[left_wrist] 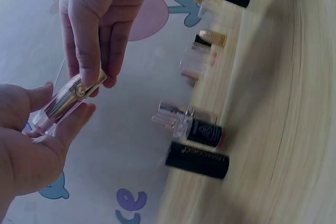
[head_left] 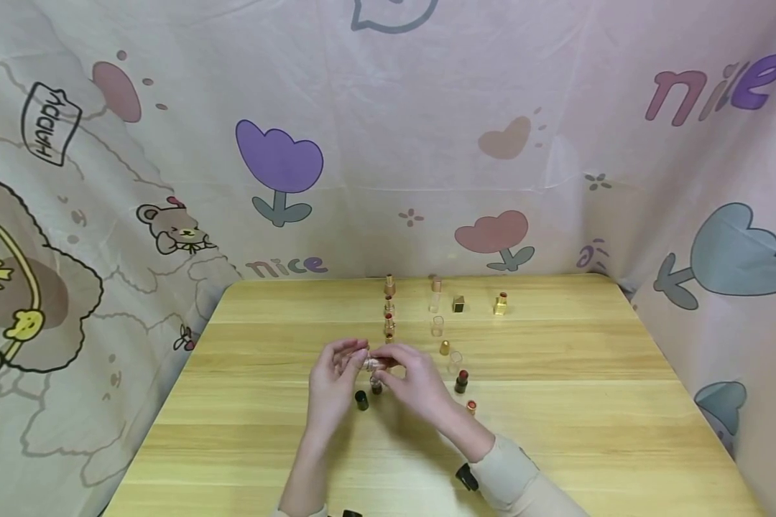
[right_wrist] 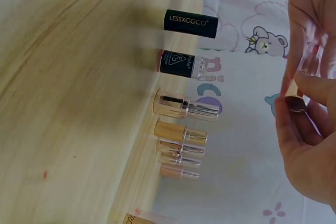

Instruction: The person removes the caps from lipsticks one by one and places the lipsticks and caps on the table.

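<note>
Both hands meet over the table's middle, holding a shiny gold lipstick tube with a clear end (left_wrist: pixel 65 99) between them. My left hand (head_left: pixel 331 384) pinches the clear end between thumb and fingers. The other end is in the thumb and fingers of my right hand (head_left: pixel 420 380). Fingers cover part of the tube in the head view. Just below the hands stand a black-and-clear lipstick tube (head_left: pixel 376 386) and a dark green cap (head_left: pixel 361 400) with gold lettering. A line of gold and clear lipstick tubes (head_left: pixel 389 305) runs away behind the hands.
To the right of that line stand clear caps (head_left: pixel 437 326), a small gold cap (head_left: pixel 445 347) and a black-and-gold square cap (head_left: pixel 458 304). Uncapped lipsticks are farther right, one gold (head_left: pixel 501 304) and one black (head_left: pixel 462 382). A printed cloth (head_left: pixel 375 143) hangs behind the wooden table (head_left: pixel 575 402).
</note>
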A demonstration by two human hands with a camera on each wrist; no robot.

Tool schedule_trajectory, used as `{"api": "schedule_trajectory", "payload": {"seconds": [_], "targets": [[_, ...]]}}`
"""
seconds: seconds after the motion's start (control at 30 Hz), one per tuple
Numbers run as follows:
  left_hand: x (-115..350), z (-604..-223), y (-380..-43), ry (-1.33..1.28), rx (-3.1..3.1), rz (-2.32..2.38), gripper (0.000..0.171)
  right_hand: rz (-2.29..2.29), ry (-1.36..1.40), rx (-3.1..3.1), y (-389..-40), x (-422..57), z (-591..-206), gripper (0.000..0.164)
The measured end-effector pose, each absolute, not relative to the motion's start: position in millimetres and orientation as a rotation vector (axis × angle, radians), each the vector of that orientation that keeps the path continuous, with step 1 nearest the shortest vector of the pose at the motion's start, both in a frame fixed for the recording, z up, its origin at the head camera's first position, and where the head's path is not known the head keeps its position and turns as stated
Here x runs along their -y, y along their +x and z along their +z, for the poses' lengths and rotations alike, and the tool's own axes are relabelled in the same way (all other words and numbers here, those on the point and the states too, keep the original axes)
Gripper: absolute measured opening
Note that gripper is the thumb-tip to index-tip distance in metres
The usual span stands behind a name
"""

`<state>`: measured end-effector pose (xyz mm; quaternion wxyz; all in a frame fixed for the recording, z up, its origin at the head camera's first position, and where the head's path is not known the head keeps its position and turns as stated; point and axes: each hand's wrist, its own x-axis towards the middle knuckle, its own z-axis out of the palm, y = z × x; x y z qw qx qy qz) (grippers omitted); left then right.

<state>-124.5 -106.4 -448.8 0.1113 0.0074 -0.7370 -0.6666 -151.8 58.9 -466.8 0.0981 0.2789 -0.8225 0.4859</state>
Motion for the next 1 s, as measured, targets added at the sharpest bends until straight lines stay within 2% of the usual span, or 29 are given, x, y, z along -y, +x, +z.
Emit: {"api": "schedule_trajectory", "payload": {"seconds": [0.37, 0.57, 0.77, 1.0], "targets": [[100.9, -447.7, -123.8, 0.163, 1.875, -2.276, 0.043, 1.549, 0.731, 2.299, -150.9, -58.5, -464.4, 0.032], [101.4, -448.2, -123.1, 0.204, 1.731, -2.382, 0.043, 1.550, 0.777, 2.255, -151.1, -59.6, -463.2, 0.031], [106.0, -445.2, -119.3, 0.215, 1.753, -2.388, 0.042, 1.428, 0.856, 2.224, -149.4, -62.6, -460.5, 0.029], [135.2, -431.1, -118.8, 0.311, 1.590, -2.284, 0.043, 1.340, 0.723, 2.255, -137.7, -81.1, -454.7, 0.029]]}}
